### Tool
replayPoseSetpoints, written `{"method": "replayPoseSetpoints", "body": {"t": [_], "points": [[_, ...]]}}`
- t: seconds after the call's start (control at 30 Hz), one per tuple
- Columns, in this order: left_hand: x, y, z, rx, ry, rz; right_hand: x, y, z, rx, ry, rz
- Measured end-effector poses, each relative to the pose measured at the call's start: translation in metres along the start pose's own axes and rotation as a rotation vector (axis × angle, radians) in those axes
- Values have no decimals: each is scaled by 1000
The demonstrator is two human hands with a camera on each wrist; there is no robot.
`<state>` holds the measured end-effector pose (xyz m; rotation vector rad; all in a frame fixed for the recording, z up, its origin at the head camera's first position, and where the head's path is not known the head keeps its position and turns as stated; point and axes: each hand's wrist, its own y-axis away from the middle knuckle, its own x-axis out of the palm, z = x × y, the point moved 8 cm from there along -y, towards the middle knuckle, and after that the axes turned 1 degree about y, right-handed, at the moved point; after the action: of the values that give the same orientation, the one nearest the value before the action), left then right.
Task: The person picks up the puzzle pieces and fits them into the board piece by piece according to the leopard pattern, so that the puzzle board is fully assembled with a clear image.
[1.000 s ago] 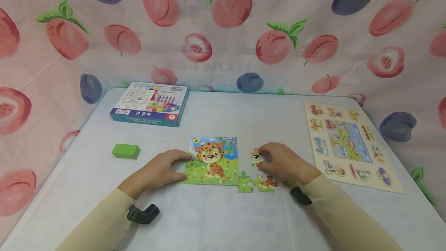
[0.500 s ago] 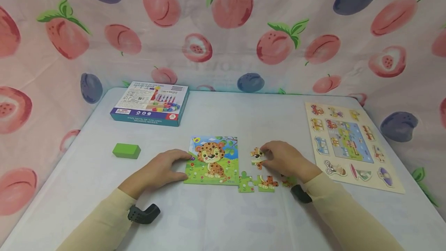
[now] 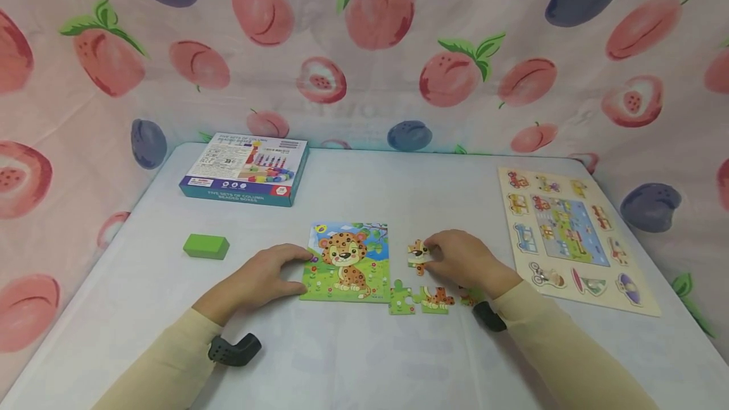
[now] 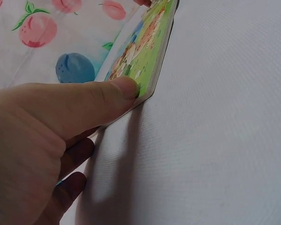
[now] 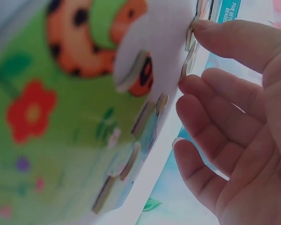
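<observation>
A square leopard-cub picture board (image 3: 346, 264) lies flat in the middle of the table. My left hand (image 3: 259, 277) touches its left side; in the left wrist view the thumb (image 4: 98, 101) rests at a corner, with the lower fingers off the board. Right of the board, my right hand (image 3: 464, 261) pinches a jigsaw puzzle piece (image 3: 418, 254) showing part of the cub's face, between thumb and forefinger. Several more puzzle pieces lie below it: a green one (image 3: 402, 301), a spotted one (image 3: 436, 300) beside it, and another (image 3: 470, 297) partly hidden by the right wrist.
A teal-sided toy box (image 3: 245, 169) lies at the back left, with a green block (image 3: 206, 247) nearer. On the right is a wooden peg puzzle board (image 3: 575, 239). A fruit-print cloth (image 3: 364, 93) hangs behind the white table.
The right hand has shifted only slightly at the puzzle piece, so a little more of its lower end shows. The left hand and the picture board look the same.
</observation>
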<state>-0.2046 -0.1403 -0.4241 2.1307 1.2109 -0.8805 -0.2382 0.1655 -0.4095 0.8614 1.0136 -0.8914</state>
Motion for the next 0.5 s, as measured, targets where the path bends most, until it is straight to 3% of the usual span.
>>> {"method": "replayPoseSetpoints", "body": {"t": [0.5], "points": [[0, 0, 0, 5, -1, -1, -5, -4, 23, -69, -40, -8]]}}
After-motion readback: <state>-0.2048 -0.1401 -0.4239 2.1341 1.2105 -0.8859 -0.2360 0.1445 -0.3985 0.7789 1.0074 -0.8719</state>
